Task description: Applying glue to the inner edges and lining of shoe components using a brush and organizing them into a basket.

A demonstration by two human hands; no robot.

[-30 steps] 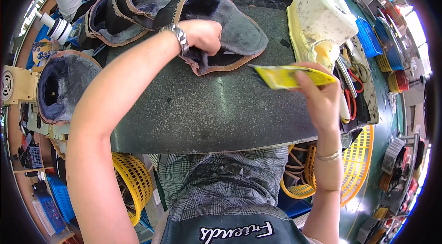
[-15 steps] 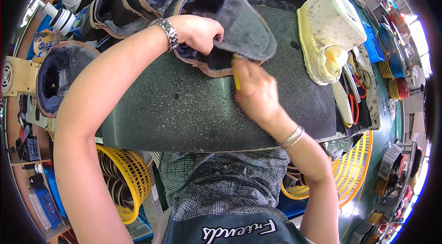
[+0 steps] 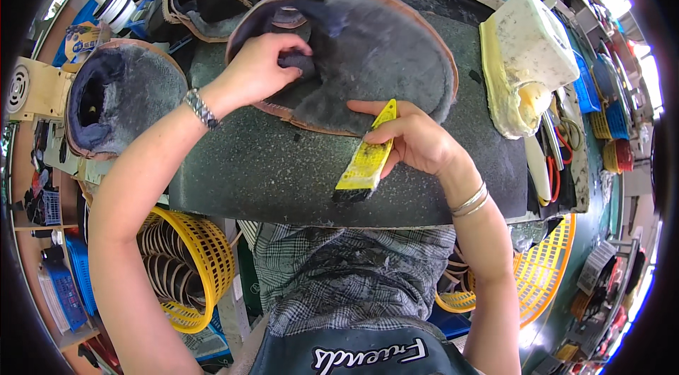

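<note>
Dark speckled worktable (image 3: 283,170), yellow baskets (image 3: 191,262) beneath, bright daylight.

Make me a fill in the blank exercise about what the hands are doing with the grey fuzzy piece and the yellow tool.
1. The right hand holds a flat ____ tool.
2. The left hand presses on the grey fuzzy piece edged in ____.
3. A metal ____ circles the left wrist.

Missing words: yellow; brown; watch

Brightly and evenly lit, glare blown out at upper right; soft shadows under the forearms; strongly bent toward the black fisheye rim; centre sharp.
</note>
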